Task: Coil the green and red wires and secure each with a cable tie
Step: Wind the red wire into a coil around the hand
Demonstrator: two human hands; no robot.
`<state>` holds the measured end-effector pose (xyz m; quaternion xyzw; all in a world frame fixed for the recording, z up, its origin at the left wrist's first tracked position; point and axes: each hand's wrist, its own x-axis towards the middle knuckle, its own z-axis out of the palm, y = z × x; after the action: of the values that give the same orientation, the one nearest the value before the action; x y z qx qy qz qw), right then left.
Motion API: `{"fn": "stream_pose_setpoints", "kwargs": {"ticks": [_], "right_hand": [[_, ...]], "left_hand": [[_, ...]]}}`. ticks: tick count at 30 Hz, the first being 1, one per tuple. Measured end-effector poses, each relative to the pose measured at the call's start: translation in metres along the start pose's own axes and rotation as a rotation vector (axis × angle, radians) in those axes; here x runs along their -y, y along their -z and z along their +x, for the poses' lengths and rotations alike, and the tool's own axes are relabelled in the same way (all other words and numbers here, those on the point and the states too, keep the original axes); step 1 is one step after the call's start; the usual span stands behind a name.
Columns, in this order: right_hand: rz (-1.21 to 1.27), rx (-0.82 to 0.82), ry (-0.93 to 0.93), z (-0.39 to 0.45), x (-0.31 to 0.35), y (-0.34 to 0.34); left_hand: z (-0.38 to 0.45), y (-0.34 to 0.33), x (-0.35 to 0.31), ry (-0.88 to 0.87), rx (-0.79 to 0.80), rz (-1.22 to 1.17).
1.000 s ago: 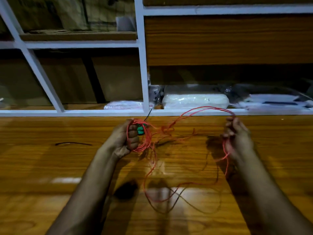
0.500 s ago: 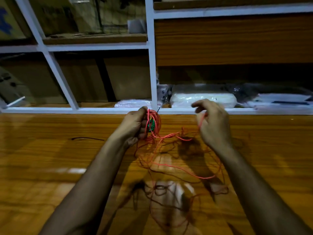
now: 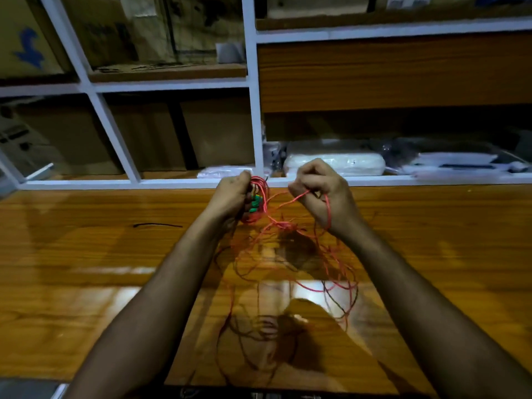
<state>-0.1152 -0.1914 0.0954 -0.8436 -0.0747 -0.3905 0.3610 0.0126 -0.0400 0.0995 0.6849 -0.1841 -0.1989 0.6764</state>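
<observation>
While slack thin red wire [image 3: 288, 226] lies looped on the glossy wooden table [image 3: 86, 254], hands have drawn closer since before | right hand [image 3: 322, 194] pinches a strand | left hand [image 3: 230, 197] grips upright red coil, green wire [image 3: 255, 201] inside | black cable tie [image 3: 157, 225] left, lying crosswise.

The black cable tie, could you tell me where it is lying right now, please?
In the head view the black cable tie lies loose on the wooden table, left of the left hand and just before the white shelf edge.
</observation>
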Motion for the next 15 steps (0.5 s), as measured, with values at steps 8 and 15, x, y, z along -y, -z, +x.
{"fn": "stream_pose_setpoints", "kwargs": {"ticks": [8, 15], "right_hand": [[1.218, -0.219, -0.505, -0.007, -0.041, 0.089], [0.962, -0.449, -0.922, -0.015, -0.087, 0.092]], "left_hand": [[0.034, 0.043, -0.019, 0.004, -0.220, 0.059], [0.045, 0.055, -0.028, 0.023, -0.224, -0.089]]}}
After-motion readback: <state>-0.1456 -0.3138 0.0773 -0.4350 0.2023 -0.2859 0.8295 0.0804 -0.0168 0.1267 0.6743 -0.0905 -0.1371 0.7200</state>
